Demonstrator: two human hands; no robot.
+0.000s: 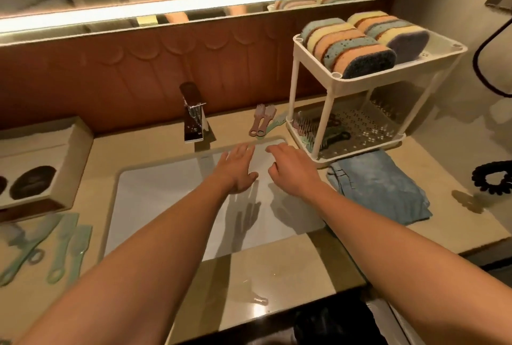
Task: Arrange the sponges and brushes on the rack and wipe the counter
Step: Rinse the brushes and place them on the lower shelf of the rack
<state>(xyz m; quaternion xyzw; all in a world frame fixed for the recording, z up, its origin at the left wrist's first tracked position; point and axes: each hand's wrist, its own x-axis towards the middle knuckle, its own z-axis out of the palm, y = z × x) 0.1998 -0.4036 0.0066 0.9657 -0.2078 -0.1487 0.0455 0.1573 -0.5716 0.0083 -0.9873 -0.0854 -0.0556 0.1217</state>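
A white two-tier rack [297,89] stands at the back right of the counter. Its top tier holds two rows of coloured sponges [352,45] on edge. Several brushes [321,127] lie on its lower tier. Two pink brushes [261,120] lie on the counter behind the sink, just left of the rack. Green brushes [59,245] lie at the left front. A folded blue cloth [379,186] rests in front of the rack. My left hand [239,168] and my right hand [291,167] hover over the sink's far side, both empty with fingers spread.
A white sink [155,200] fills the middle, with a chrome faucet [194,117] behind it. A cream box [55,161] with dark round items sits at left. A black scrunchie [493,178] lies at far right. A mirror with a light strip runs along the back wall.
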